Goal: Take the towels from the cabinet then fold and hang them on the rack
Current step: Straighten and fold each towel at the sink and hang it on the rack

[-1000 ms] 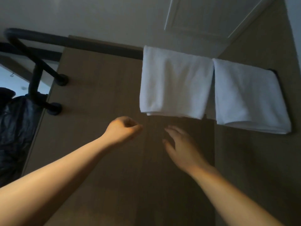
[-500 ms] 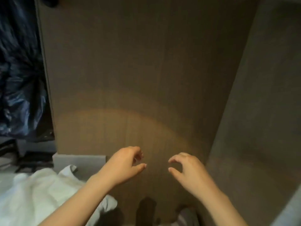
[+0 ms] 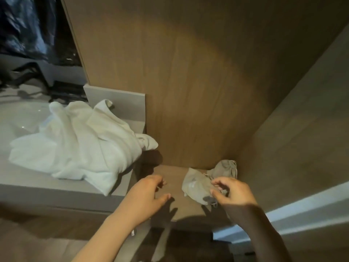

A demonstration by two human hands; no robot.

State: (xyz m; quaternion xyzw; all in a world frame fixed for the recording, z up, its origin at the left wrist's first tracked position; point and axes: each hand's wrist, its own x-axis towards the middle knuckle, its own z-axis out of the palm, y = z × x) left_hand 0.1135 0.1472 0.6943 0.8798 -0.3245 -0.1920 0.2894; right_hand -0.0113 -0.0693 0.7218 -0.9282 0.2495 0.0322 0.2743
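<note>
Hands [image 3: 149, 195] lower, near grey cloth [image 3: 202, 183]

Before you, the white towels [image 3: 79, 144] are soft cloth, matt and nappy, rumpled into deep creases; the counter [image 3: 28, 188] under them looks like smooth, matt grey laminate; the basin [image 3: 20, 118] beside them is white and glossy (small highlights glint on it); the tall panel [image 3: 188, 82] shows wood grain with a dull, satin finish; the small grey-beige pouch [image 3: 200, 184] is thin, wrinkled cloth, also matt; the dark bag [image 3: 28, 25] at your upper left is shiny, crinkled plastic film.
</note>
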